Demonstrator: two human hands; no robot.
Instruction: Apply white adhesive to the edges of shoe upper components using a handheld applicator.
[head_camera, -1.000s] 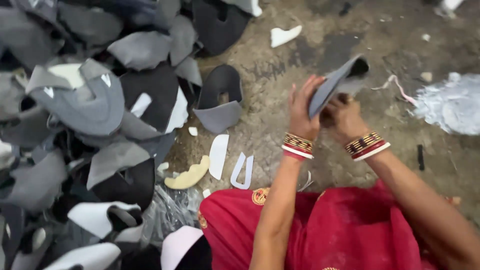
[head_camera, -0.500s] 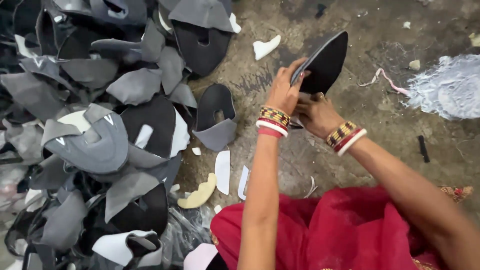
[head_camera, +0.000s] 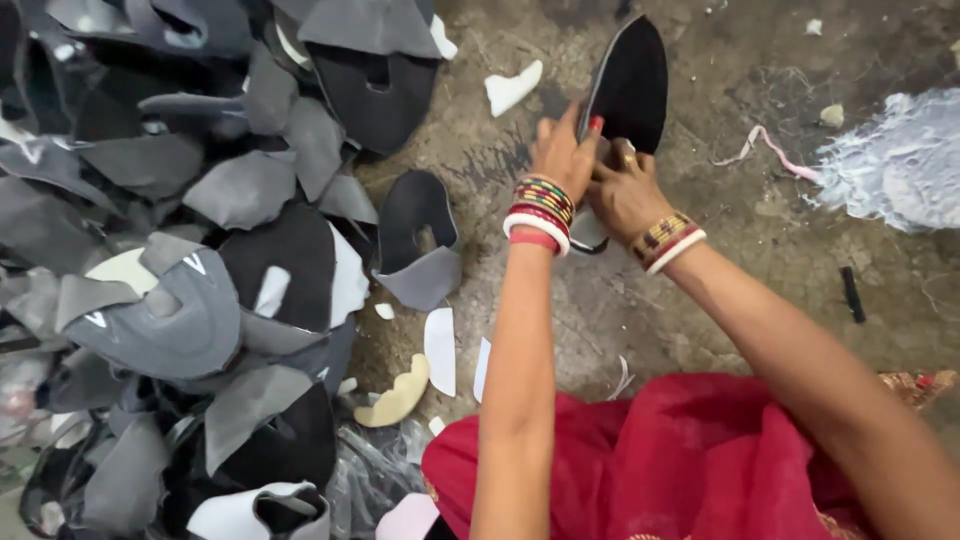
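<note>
Both hands grasp black shoe upper (head_camera: 632, 80) over floor (head_camera: 760, 260): left hand (head_camera: 565, 155) clenched on its left edge, right hand (head_camera: 625, 195) gripping lower end. Upper pile (head_camera: 200, 270) lies left.

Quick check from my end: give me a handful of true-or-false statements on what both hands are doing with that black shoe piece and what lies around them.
1. Both the left hand and the right hand grip the black shoe piece. True.
2. The shoe piece lies flat on the pile. False: it is held up over the bare ground.
3. The pile of grey and black cut pieces lies to the person's left. True.
4. Both wrists are bare. False: each wears bangles.
5. A red cloth covers the lap. True.
</note>
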